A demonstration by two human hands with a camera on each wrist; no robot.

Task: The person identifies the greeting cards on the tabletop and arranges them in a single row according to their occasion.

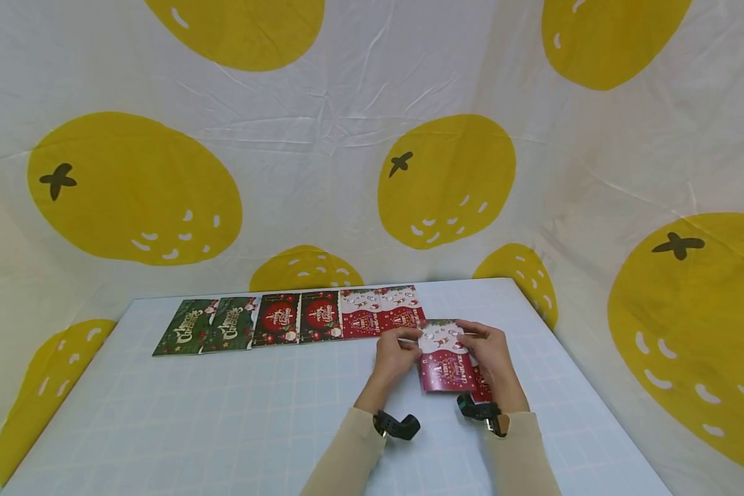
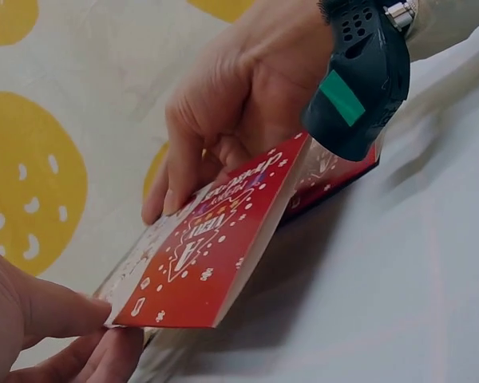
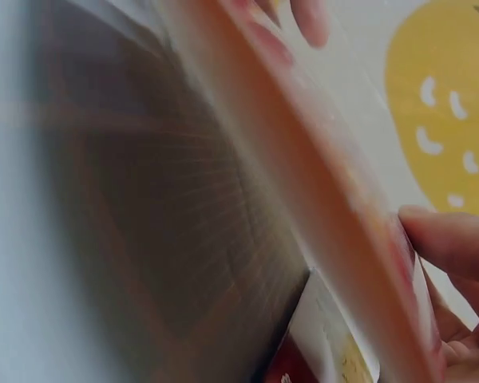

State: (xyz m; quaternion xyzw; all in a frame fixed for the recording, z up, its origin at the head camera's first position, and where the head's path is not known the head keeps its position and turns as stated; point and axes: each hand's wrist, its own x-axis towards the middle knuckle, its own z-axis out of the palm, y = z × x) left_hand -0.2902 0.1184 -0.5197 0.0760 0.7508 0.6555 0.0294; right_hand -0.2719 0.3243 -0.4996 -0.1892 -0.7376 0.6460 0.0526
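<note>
Both hands hold a red and white Christmas card tilted up above the table. My left hand pinches its left edge between thumb and fingers. On the opposite edge, my right hand grips it, thumb and fingertips showing in the right wrist view. A second red and white card lies behind and below the held one, by the right palm; whether the right hand also holds it I cannot tell. Just beyond the left hand, two matching red and white cards end the row at the back.
Left of those cards, the row continues with two dark cards with red circles and two green cards. A pale checked cloth covers the table. Behind and beside it hangs a white curtain with yellow fruit prints.
</note>
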